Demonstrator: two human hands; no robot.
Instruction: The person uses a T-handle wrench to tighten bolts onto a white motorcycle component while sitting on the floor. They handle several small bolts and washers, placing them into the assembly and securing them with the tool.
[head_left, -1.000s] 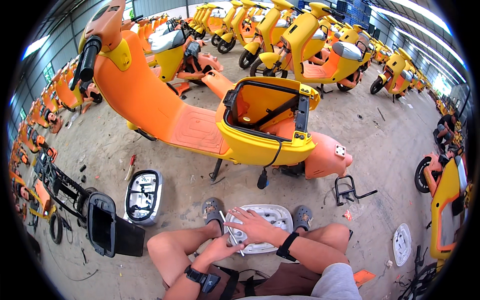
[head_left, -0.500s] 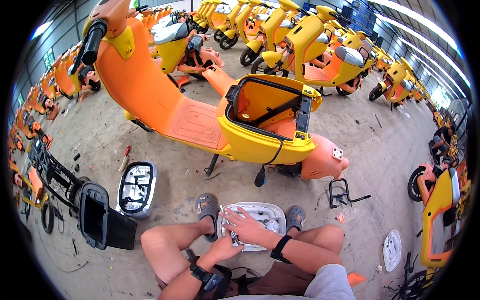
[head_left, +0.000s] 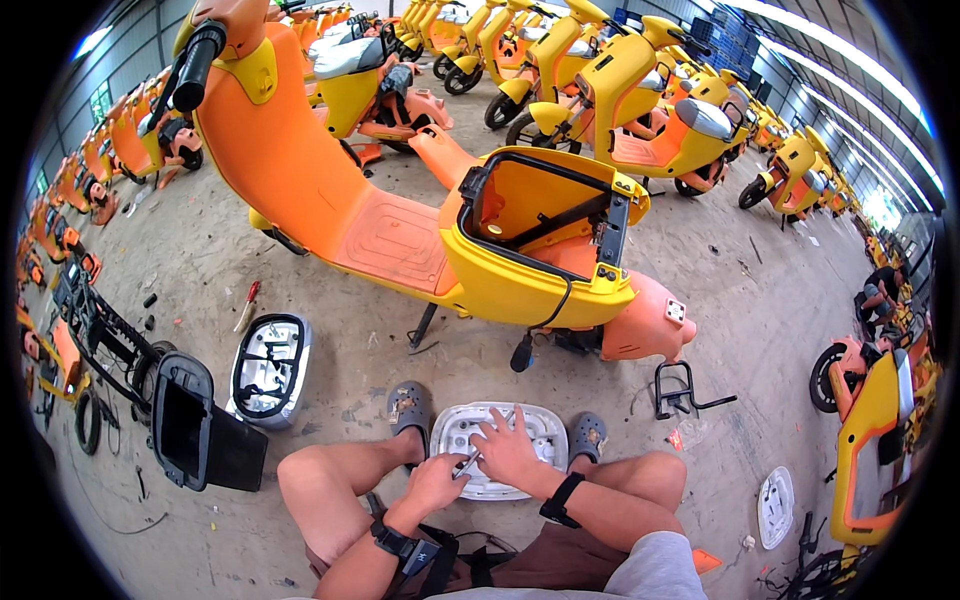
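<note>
Shell (head_left: pixel 547 440), white and ribbed inside, lies between the clogs (head_left: pixel 408 408). Over it, the left hand (head_left: pixel 436 484) pinches a rod (head_left: pixel 466 464); the right hand (head_left: pixel 508 449) is spread, and I cannot tell whether it presses the rod. Work looks unfinished: beyond the shell stands the scooter (head_left: pixel 395 255), its bay (head_left: pixel 545 188) uncovered, while the hands hide what is done inside the shell. Left of the shell lies a seat (head_left: pixel 268 368), right of it a panel (head_left: pixel 776 508)

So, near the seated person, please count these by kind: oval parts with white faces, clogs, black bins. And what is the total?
Oval parts: 3
Clogs: 2
Black bins: 1
Total: 6
</note>
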